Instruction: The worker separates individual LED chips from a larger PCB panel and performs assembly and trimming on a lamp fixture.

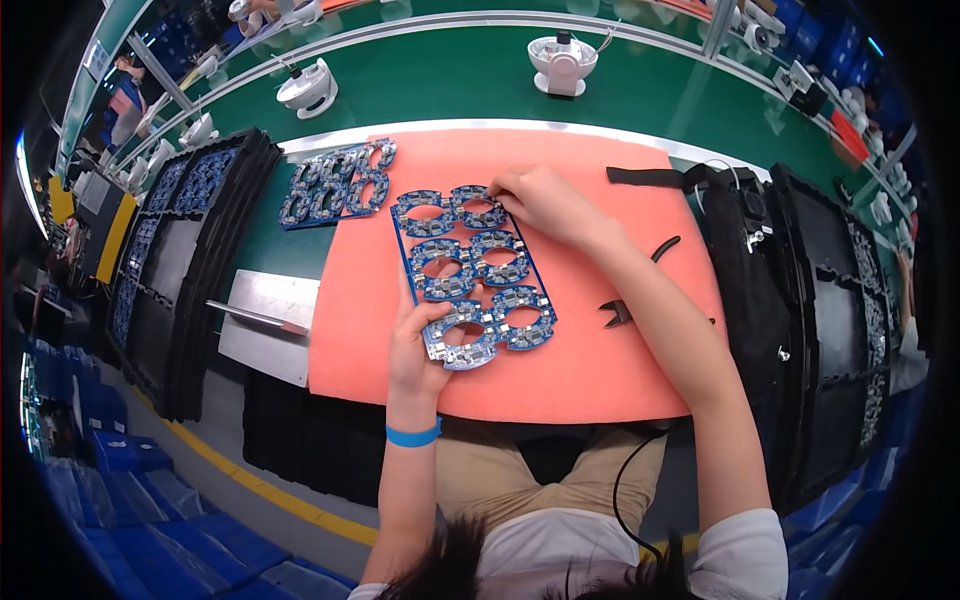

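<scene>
A blue circuit board panel [474, 254] made of several joined ring-shaped boards is held tilted above the pink foam mat [585, 375]. My left hand [415, 352] grips its near left corner, with the thumb on top and some fingers showing through the ring openings. At the far right corner, the fingers of my right hand [548, 205] are pinched together on the outer ring's edge. The fingertips partly hide what lies between them. Beneath my right forearm, cutting pliers [616, 313] with dark handles lie on the mat, partly covered.
More ring board panels [340, 185] lie at the mat's far left corner. A metal plate with a raised bar [268, 325] sits left of the mat. Black trays [190, 290] flank the left, others [840, 330] the right. White round devices [563, 65] stand on the green bench behind.
</scene>
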{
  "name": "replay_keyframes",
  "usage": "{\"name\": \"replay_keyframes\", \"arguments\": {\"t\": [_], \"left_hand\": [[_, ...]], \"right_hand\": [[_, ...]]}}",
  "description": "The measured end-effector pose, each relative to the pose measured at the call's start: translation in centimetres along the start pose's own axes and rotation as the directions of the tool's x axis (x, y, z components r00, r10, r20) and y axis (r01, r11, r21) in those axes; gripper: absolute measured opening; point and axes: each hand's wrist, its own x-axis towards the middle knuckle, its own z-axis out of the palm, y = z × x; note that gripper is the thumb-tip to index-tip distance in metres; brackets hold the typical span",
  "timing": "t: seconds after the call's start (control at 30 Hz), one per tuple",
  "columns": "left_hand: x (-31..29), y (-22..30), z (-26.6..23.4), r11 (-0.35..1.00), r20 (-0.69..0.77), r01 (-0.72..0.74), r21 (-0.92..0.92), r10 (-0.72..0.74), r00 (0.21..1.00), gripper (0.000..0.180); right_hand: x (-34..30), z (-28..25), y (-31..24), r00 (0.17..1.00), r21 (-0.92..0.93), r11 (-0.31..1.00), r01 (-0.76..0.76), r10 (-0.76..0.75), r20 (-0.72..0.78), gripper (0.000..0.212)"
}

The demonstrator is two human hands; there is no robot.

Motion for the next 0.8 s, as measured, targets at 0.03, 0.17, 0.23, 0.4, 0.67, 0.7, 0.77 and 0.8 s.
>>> {"name": "replay_keyframes", "arguments": {"t": [0.03, 0.17, 0.23, 0.4, 0.67, 0.7, 0.77, 0.8], "left_hand": [[0.0, 0.0, 0.0, 1.000, -0.009, -0.023, 0.002, 0.023, 1.000, 0.058], [0.1, 0.0, -0.2, 1.000, -0.009, 0.005, -0.025, -0.006, 1.000, 0.057], [0.1, 0.0, -0.3, 0.999, 0.017, 0.022, -0.031, -0.022, 1.000, 0.056], [-0.1, 0.2, 0.0, 1.000, 0.013, 0.012, -0.013, -0.012, 1.000, 0.055], [0.2, 0.1, -1.2, 0.989, 0.007, 0.050, -0.139, -0.049, 0.999, 0.072], [0.3, 0.1, -1.5, 0.981, 0.018, 0.085, -0.177, -0.083, 0.996, 0.072], [0.5, -0.2, -1.4, 0.963, -0.019, 0.085, -0.254, -0.093, 0.996, 0.070], [0.6, -0.3, -1.6, 0.965, -0.022, 0.080, -0.251, -0.088, 0.996, 0.070]], "right_hand": [[0.1, -0.4, -0.4, 0.996, 0.072, 0.993, -0.091, 0.089, 0.031, 0.016], [-0.2, -1.0, 0.6, 0.995, 0.257, 0.961, -0.099, 0.093, 0.036, 0.017], [-0.5, -0.7, 0.6, 0.999, 0.213, 0.976, -0.034, 0.030, 0.024, 0.016], [-0.5, -0.4, 0.1, 0.998, 0.079, 0.995, 0.056, -0.057, 0.021, 0.014], [-0.3, -0.4, -0.8, 0.993, 0.093, 0.990, -0.107, 0.102, 0.056, 0.015], [-0.3, -0.7, -0.5, 0.990, 0.196, 0.970, -0.144, 0.141, 0.032, 0.014], [-0.5, -2.0, 0.4, 0.983, 0.260, 0.948, -0.182, 0.171, 0.065, 0.016], [-0.7, -2.3, 0.4, 0.984, 0.264, 0.948, -0.177, 0.166, 0.064, 0.016]]}}
